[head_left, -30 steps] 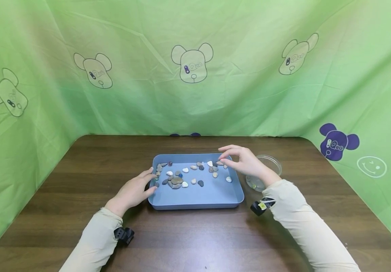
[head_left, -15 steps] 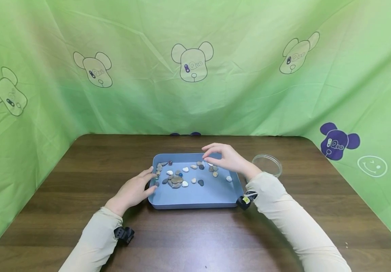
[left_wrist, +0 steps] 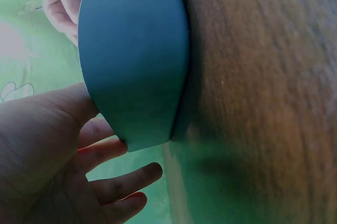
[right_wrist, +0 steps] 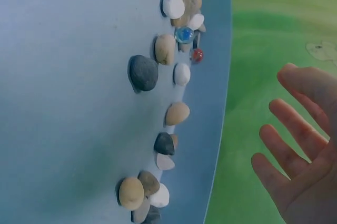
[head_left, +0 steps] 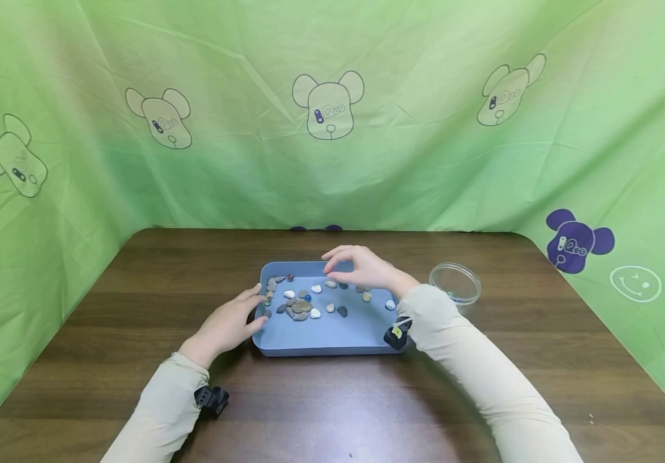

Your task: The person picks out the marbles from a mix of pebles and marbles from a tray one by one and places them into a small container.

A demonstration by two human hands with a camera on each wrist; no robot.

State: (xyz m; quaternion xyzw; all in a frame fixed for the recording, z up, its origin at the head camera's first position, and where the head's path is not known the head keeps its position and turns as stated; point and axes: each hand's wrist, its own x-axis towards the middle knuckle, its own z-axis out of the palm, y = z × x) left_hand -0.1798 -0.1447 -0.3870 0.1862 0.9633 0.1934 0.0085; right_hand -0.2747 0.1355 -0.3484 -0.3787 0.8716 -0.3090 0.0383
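A blue tray [head_left: 332, 335] sits mid-table with several pebbles [head_left: 300, 309] scattered in it. My left hand [head_left: 254, 310] rests against the tray's left rim, fingers relaxed; the left wrist view shows the left hand [left_wrist: 108, 174] beside the tray's outer wall [left_wrist: 137, 50]. Above the tray's back middle hovers my right hand [head_left: 334, 265], holding nothing. In the right wrist view the right hand [right_wrist: 295, 145] has spread fingers beyond the tray's far rim, near a tan pebble [right_wrist: 177, 113], a dark pebble [right_wrist: 142, 72] and a blue marble [right_wrist: 184, 35].
A clear round dish [head_left: 455, 281] stands on the brown wooden table [head_left: 136, 308] just right of the tray. Green cloth [head_left: 332, 161] walls the table at the back and on both sides.
My right hand has travelled left from the tray's right back corner, by the dish, to its back middle. The left hand and tray have stayed put.
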